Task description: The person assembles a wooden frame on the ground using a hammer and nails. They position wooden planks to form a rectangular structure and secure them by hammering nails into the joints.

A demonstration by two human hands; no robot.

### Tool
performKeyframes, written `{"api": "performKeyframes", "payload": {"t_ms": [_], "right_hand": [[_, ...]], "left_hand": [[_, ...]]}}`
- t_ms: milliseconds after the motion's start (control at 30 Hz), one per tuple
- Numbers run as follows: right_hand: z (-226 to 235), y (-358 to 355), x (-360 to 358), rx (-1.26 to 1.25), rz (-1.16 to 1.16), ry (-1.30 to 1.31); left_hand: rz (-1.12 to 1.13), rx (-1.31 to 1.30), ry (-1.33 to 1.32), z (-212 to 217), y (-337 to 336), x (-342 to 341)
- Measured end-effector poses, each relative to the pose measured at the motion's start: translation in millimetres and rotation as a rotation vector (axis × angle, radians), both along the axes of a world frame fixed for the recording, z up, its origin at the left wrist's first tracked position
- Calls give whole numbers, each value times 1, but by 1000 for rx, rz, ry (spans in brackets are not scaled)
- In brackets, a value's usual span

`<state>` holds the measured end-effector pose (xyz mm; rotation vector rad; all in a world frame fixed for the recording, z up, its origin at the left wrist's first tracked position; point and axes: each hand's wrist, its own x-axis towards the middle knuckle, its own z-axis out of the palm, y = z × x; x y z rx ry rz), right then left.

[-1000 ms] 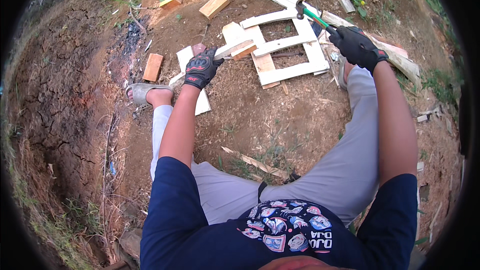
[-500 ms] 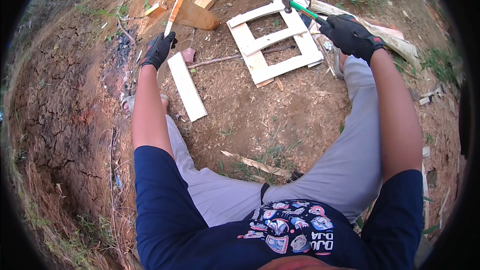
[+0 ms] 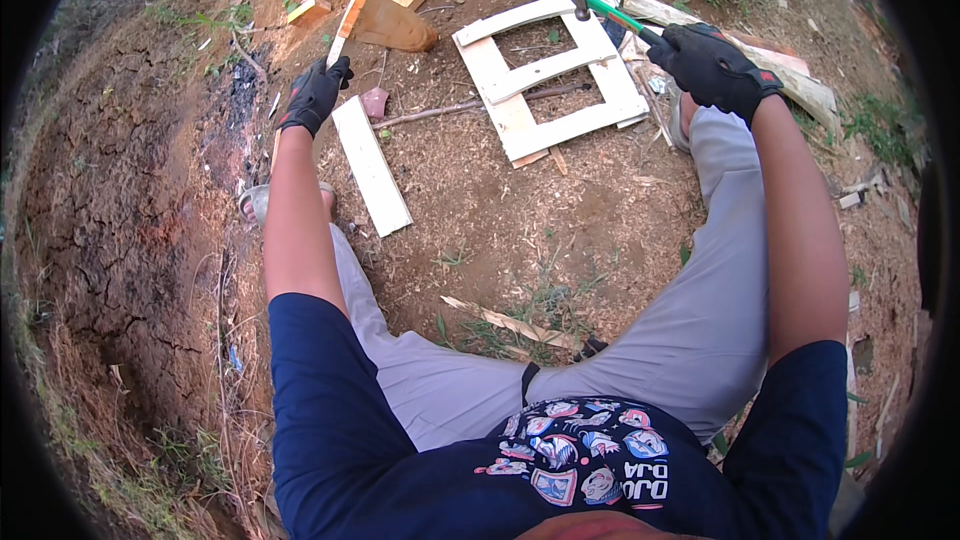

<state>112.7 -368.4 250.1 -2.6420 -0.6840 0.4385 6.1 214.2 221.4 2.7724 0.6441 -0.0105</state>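
Observation:
Black gloves cover both hands. My left hand [image 3: 314,98] is closed around a narrow pale wooden board [image 3: 349,20], seen almost edge-on, its far end standing in front of a wooden block [image 3: 397,24]. On the right, my right hand [image 3: 708,68] grips a claw hammer [image 3: 618,17] by its green handle, with the dark head toward the upper left. That head hangs over the far right part of a ladder-like frame of pale planks [image 3: 560,128] on the ground. A loose plank [image 3: 371,166] lies between the left hand and the frame.
Small wood offcuts [image 3: 308,12] lie near the block, and a reddish broken piece [image 3: 374,102] sits by the loose plank. A thin stick [image 3: 430,116] runs under the frame. Long boards [image 3: 780,75] lie behind my right hand. Wood shavings and a splintered strip [image 3: 510,322] litter the soil.
The hammer and my right hand have shifted slightly to the right. My left hand and its board have barely moved; both grips are the same.

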Motion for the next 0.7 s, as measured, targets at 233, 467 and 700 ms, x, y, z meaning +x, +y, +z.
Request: {"api": "performKeyframes", "payload": {"t_ms": [233,467,700], "right_hand": [[1,-1,-4,-8,-27,59],[15,-2,-15,-98,-60,80],[20,16,-19,-165,-141,195]], "left_hand": [[-35,-67,78,0,-23,-16],[-109,-145,113,-68,-109,-80],[-180,80,2,-185,-128,-142]]}}
